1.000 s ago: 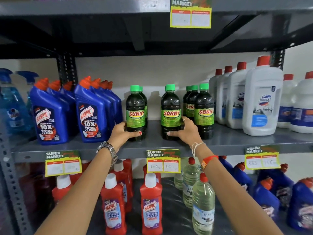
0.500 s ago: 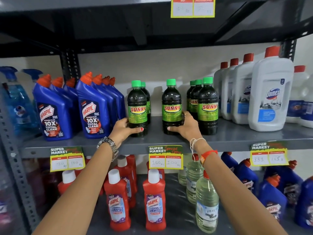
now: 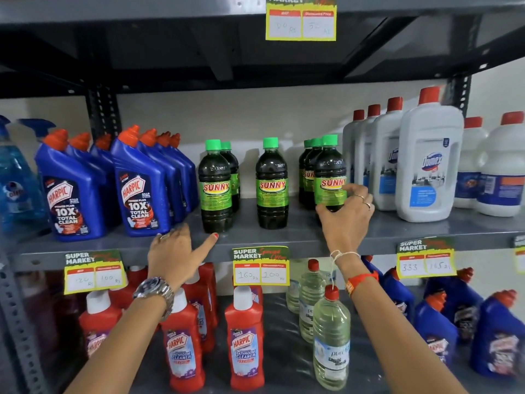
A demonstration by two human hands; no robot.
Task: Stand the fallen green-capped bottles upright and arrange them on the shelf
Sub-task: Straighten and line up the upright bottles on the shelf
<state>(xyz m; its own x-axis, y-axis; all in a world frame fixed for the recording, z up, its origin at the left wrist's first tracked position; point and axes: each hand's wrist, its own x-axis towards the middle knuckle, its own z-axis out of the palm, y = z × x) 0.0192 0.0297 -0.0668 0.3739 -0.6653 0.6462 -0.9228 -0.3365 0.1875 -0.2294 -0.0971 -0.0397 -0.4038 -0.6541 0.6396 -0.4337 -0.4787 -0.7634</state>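
Observation:
Several dark green-capped SUNNY bottles stand upright on the grey middle shelf (image 3: 284,240). A left pair has its front bottle (image 3: 215,189) near the shelf edge. A single bottle (image 3: 272,183) stands in the middle. At the right, three bottles stand in a row running back from the front one (image 3: 329,172). My right hand (image 3: 345,220) wraps around the lower part of that front right bottle, thumb at its base. My left hand (image 3: 174,251) rests at the shelf's front edge with fingers spread, holding nothing. Its thumb points toward the base of the left front bottle.
Blue Harpic bottles (image 3: 139,189) crowd the shelf left of the green-capped ones, and white Domex jugs (image 3: 429,166) stand close on the right. Yellow price tags (image 3: 260,265) hang from the shelf edge. Below are red Harpic bottles (image 3: 244,336) and clear bottles (image 3: 331,336).
My left hand let go of the left front bottle and drew back to the shelf edge. My right hand moved from the middle bottle to the front right bottle.

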